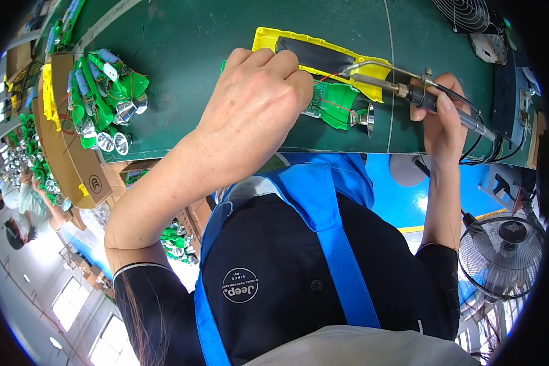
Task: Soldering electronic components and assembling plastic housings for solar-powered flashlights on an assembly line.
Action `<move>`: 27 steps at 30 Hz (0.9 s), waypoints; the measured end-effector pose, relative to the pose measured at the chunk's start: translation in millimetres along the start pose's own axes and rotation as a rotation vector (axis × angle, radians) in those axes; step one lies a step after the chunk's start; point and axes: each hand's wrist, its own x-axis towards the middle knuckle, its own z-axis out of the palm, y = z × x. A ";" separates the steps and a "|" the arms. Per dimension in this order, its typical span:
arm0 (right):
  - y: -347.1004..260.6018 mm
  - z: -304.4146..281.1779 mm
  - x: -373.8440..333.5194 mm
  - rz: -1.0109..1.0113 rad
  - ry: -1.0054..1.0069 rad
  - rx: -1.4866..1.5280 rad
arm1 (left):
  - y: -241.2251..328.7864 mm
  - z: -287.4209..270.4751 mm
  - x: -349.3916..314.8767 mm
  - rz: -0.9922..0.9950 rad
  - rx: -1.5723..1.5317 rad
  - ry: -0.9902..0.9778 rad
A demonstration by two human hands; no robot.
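Nearest the lens: the person's own torso in a dark shirt with blue apron straps [341, 256], forearms reaching away to a dark green worktop [189, 36]. Factory room; a fan [501, 247] low on the right, a fan grille [463, 12] at the top right edge, another person [30, 201] far left. Cardboard box [73, 140] on the left side of the worktop, with a heap of green flashlight assemblies [107, 100] with silver reflectors just beside it. Left hand [256, 104]: grip curled, fingers bent down and pressing on a green flashlight assembly [338, 104] that lies partly on a yellow-and-black flat housing [314, 55]; red wires show at its circuit board, a silver reflector at its right end. Right hand [442, 122]: grip clenched around the dark handle of a soldering iron [409, 91], thumb along the barrel, cable trailing right. Iron tip meets the assembly beside the left fingertips; a thin metal feed tube runs alongside the tip.
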 end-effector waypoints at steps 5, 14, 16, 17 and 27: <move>15.3 -6.9 4.2 -0.109 0.014 0.170 | -5.7 -8.8 9.9 0.011 -0.105 -0.040; 29.9 -19.8 5.7 -0.173 0.132 0.573 | -63.1 -0.9 52.6 0.220 -0.133 0.060; 26.1 -11.0 5.0 -0.147 0.227 0.542 | -52.8 -3.6 37.0 0.195 -0.031 0.253; 28.9 -11.9 4.9 -0.181 0.234 0.548 | -49.6 -9.5 24.3 0.262 -0.031 0.272; 25.8 -11.2 8.8 -0.204 0.225 0.600 | -72.0 -4.5 -31.7 -0.092 -0.251 0.501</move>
